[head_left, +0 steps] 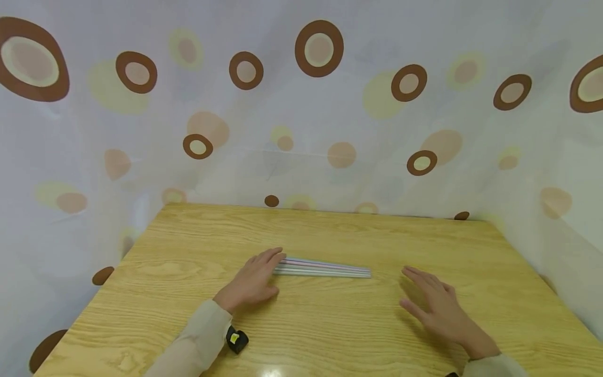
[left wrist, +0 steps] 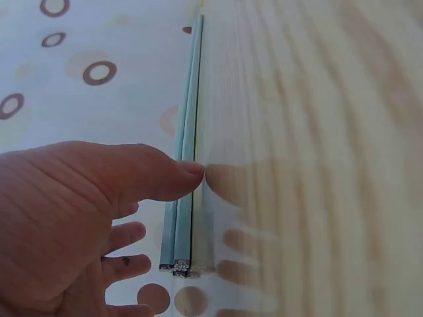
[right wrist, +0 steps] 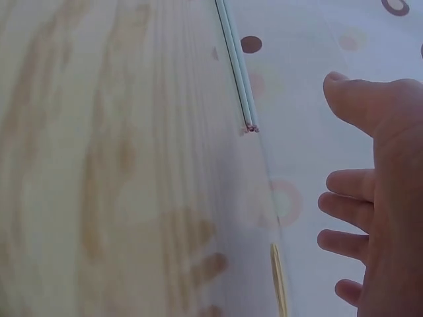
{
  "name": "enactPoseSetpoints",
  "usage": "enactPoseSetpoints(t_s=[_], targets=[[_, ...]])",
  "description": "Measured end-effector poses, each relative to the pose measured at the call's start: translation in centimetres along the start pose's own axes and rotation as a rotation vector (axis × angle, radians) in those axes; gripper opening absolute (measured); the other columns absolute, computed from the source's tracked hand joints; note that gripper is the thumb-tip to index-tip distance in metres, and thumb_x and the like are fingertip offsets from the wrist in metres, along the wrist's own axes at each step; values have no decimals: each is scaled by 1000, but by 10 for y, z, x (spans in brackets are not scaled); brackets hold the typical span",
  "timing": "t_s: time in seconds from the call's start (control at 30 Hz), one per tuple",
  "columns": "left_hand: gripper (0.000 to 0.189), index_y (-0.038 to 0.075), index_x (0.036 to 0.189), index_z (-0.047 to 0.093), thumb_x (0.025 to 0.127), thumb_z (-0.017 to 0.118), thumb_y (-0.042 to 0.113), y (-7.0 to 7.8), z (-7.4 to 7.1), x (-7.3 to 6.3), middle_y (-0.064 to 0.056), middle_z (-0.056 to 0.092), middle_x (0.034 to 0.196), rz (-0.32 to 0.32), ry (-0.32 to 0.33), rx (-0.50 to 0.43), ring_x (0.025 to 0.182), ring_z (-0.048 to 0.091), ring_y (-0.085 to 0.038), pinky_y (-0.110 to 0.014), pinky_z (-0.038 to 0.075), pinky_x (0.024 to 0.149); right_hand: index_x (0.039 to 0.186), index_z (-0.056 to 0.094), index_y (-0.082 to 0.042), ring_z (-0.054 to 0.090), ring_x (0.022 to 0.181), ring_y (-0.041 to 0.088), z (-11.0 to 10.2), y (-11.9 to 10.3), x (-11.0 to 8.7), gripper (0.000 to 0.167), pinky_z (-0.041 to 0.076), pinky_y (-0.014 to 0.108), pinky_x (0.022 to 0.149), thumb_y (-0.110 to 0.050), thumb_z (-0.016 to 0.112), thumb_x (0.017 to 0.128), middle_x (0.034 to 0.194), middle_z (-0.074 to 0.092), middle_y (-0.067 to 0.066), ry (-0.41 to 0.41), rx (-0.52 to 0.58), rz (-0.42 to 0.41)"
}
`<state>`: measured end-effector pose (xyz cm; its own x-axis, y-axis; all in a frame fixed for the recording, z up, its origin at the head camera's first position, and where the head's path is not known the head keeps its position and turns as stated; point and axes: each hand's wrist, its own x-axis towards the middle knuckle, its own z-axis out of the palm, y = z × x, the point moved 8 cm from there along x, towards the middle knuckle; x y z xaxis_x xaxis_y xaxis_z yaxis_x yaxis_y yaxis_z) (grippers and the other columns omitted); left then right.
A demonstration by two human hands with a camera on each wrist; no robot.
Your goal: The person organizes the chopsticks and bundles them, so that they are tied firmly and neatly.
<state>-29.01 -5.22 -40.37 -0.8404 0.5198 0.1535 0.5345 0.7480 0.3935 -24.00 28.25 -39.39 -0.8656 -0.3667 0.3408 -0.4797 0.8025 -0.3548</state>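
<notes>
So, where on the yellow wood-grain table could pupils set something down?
Beyond the thin pale sticks, up to the white circle-patterned backdrop; also nearer, between the beige sleeves. Crowded: the sticks' left end, at the left hand.

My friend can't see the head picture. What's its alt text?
A left hand is at the left end of some thin sticks on a table; the right hand is apart from them, to the right. Behind is a spotted backdrop.
</notes>
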Motion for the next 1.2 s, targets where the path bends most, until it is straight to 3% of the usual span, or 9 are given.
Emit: enactPoseSetpoints(t_s=[0.3, 0.8, 1.0, 1.2], targets=[[59, 2, 143, 41, 91, 67, 13, -3, 5, 7, -15, 36, 151, 0, 0, 6, 140, 32, -33, -58, 26, 110, 140, 43, 2, 37, 126, 46, 11, -6, 11, 60, 24, 64, 85, -23, 67, 91, 143, 43, 23, -31, 83, -22], [51, 2, 141, 43, 95, 61, 14, -7, 9, 11, -16, 39, 150, -10, -37, -8, 139, 32, -40, -59, 23, 111, 139, 44, 2, 41, 125, 41, 22, -14, 18, 57, 28, 60, 85, -18, 67, 90, 141, 46, 20, -22, 50, -57], [49, 5, 139, 45, 94, 63, 13, -7, 9, 16, -16, 45, 145, -14, -33, 2, 137, 35, -39, -61, 20, 111, 137, 46, 2, 43, 124, 42, 23, -15, 23, 55, 32, 64, 84, -13, 68, 90, 139, 48, 22, -16, 29, -67], [42, 6, 134, 49, 94, 61, 6, -7, 9, 18, -14, 52, 138, -24, -22, 7, 131, 43, -36, -60, 26, 108, 137, 46, 3, 44, 124, 44, 29, -17, 33, 52, 33, 69, 85, -12, 66, 91, 138, 49, 22, -23, 71, -85]])
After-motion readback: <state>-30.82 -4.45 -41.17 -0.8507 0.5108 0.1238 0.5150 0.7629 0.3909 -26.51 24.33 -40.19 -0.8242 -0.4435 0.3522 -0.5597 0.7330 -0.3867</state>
